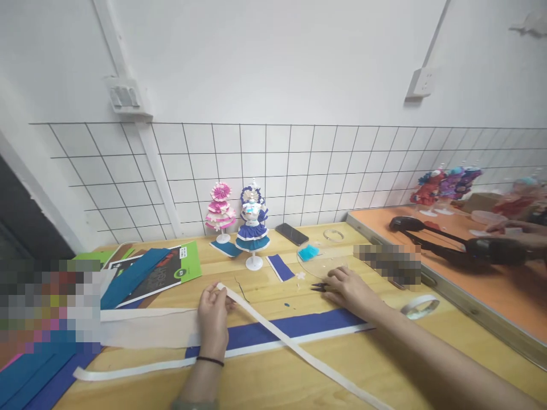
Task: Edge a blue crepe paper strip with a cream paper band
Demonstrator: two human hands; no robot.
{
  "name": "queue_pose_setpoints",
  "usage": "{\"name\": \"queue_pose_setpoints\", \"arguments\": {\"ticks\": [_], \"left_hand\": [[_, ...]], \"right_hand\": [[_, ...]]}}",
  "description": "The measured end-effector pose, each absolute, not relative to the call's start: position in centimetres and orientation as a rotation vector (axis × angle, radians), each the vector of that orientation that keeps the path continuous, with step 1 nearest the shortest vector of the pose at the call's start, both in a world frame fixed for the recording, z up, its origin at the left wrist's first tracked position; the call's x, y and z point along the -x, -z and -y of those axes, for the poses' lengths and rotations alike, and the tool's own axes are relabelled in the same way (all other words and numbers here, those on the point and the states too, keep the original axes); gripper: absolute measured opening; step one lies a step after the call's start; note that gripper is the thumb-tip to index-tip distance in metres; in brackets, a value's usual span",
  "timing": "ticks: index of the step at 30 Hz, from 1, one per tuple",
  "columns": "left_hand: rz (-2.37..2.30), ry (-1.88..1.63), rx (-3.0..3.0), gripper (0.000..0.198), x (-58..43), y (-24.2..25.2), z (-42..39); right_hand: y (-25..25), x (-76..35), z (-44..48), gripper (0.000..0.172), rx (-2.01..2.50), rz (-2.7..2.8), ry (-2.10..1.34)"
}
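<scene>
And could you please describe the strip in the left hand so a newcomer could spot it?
On the wooden table, find the long dark-blue band with a white edge. The left hand holds one end of a narrow white strip. Unlike that edge, this strip slants across the band toward the picture's bottom.

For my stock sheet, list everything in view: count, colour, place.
Blue ruffled stand: 1+, blue, rear
Pink ruffled stand: 1, pink, rear
Far stands: 3+, red, purple, dark, right
Phone: 1, black, rear
Thin ring: 1, pale, rear
Tape roll: 1, white, right
Cyan pieces: several, cyan, centre
Edged strips: 2, blue with white, centre
Narrow strip: 1, white, front
Broad strip: 1, cream, left
Teal strips: several, teal, left, rear
Printed packet: 1, black and green, left
Strapped device: 1, black, right
Wall boxes: 2, white, wall
Tables: 2, tan and orange, front, right
Pointed tool: 1, black, centre
Co-worker's hand: 1, far right
Left hand: 1, pinching narrow strip
Right hand: 1, holding pointed tool
</scene>
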State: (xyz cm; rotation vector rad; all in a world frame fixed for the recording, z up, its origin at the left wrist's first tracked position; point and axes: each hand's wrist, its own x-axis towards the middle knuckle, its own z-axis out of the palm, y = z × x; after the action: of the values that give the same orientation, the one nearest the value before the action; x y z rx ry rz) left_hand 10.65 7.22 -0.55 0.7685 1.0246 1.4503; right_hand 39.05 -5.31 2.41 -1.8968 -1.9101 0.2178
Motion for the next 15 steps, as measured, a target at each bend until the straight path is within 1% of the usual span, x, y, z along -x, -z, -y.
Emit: {"name": "queue_pose_setpoints", "arguments": {"ticks": [5, 8, 11, 13, 15], "left_hand": [[-1.003, -1.485, -0.697, 0.034, -10.3, 0.1, -7.4], [-0.958, -1.514, -0.657, 0.034, -9.8, -0.4, -7.6], [-0.892, -1.544, -0.639, 0.032, -9.3, -1.1, -7.8], [-0.855, -1.565, -0.632, 0.03, -8.9, -1.4, -7.9], [-0.83, -1.59, -0.623, 0.029, -8.4, -1.7, -8.0]], "right_hand": [[-2.7, -34.3, 7.4, 0.028, 1.733, 1.882, -0.46], [-1.3, -31.3, 8.4, 0.04, 1.694, 1.746, -0.69], [-0.1, -29.1, 8.2, 0.044, 1.611, 1.641, -0.931], [0.1, -28.1, 7.8, 0.044, 1.552, 1.591, -1.065], [-0.1, -27.6, 7.7, 0.035, 1.502, 1.576, -1.178]]}}
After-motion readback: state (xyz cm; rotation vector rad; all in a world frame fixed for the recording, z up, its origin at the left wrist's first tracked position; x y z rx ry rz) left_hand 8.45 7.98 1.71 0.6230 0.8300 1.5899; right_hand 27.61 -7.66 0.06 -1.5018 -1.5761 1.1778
